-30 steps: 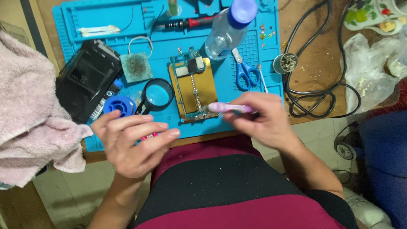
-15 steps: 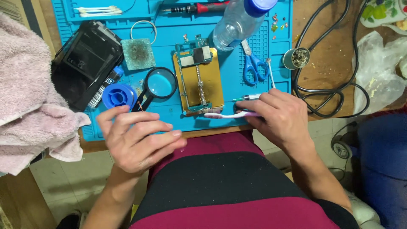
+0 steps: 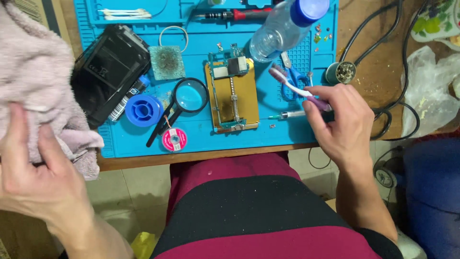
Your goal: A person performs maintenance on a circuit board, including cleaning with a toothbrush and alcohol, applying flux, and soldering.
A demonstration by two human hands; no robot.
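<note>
A toothbrush [image 3: 299, 91] is clasped in the closed grip of the right hand [image 3: 342, 122], its bristled head raised above the blue mat [image 3: 201, 136] just beside the scissors [image 3: 291, 76]. The pink towel [image 3: 36, 81] at the surface's left edge is pinched by the left hand [image 3: 33, 172]. A circuit board [image 3: 231, 93] is clamped mid-mat.

Maroon top w/ black band, bare forearms

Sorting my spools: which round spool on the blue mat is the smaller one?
The pink spool near the mat's front edge; the blue spool is clearly bigger.
</note>
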